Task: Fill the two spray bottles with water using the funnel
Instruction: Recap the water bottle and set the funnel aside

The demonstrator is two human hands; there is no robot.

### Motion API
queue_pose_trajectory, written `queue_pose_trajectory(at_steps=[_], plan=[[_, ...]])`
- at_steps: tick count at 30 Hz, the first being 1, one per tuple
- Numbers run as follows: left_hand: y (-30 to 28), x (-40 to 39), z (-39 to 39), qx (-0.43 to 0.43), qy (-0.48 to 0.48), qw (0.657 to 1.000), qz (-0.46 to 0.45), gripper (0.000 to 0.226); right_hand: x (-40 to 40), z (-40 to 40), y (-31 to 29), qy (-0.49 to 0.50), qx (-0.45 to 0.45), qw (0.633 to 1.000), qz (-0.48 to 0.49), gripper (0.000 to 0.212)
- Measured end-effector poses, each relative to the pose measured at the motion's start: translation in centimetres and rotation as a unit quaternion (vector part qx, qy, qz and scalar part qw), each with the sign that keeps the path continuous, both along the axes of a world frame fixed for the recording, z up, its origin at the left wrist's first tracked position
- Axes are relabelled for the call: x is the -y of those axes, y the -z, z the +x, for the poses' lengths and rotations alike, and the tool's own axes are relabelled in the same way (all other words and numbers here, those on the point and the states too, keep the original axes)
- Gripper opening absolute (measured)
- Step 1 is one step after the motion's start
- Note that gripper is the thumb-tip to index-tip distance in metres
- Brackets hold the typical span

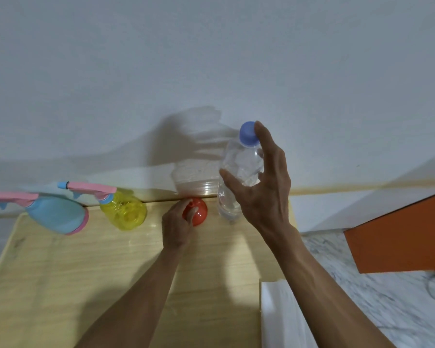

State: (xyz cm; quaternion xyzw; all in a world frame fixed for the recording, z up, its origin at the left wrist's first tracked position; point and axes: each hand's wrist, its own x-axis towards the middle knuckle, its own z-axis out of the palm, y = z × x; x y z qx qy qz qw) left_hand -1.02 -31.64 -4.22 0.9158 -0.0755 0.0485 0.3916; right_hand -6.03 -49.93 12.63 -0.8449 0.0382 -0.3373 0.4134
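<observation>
Left hand (pixel 176 227) grips funnel (pixel 201 215) — right hand (pixel 264 194) at bottle (pixel 240 159).

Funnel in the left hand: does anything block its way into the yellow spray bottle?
Yes. The yellow spray bottle has its pink spray head on the neck, covering the opening. Nothing visible stands between it and the funnel.

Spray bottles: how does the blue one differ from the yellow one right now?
The blue spray bottle is opaque with a pink base band; the yellow spray bottle is see-through, all yellow. The blue one stands farthest left, its nozzle cut off by the frame edge; the yellow one stands nearer the red funnel, nozzle fully in view. Both stand on the table with pink trigger heads on, pointing left.
</observation>
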Motion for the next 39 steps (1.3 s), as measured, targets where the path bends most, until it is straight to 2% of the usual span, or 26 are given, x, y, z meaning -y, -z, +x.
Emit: queue_pose_trajectory(at_steps=[7,12,19,21,24,30,34,39], plan=[[0.1,-0.1,0.2,-0.013,-0.006,1.000,0.009,0.029,-0.5,-0.4,0.0,-0.010,-0.021,1.000,0.018,0.096],[-0.6,-0.9,-0.1,-0.063,0.005,0.998,-0.006,0.049,-0.8,-0.9,-0.2,-0.010,-0.030,0.999,0.012,0.100],[-4.4,-3.8,-2.0,-0.042,0.040,0.998,-0.019,0.048,-1.8,-3.5,-1.3,0.034,-0.120,0.991,0.056,0.112],[-5.4,-4.9,-2.7,-0.041,0.057,0.997,-0.024,0.044,-2.8,-5.2,-1.4,0.071,-0.132,0.986,0.074,0.103],[-6.1,-6.9,-4.0,-0.060,0.103,0.993,-0.025,0.044,-4.7,-9.0,-0.4,0.152,-0.128,0.977,0.079,0.079],[-7.0,-8.2,-7.9,-0.065,0.221,0.973,-0.030,0.040,-8.2,-20.0,2.6,0.281,-0.198,0.933,0.109,0.037],[-7.2,-6.0,-11.2,-0.089,0.334,0.938,-0.034,0.039,-10.0,-27.3,4.4,0.382,-0.225,0.884,0.148,0.025],[-6.9,-1.4,-15.7,-0.098,0.431,0.897,-0.004,0.035,-10.4,-32.7,7.1,0.450,-0.273,0.833,0.174,0.022]])
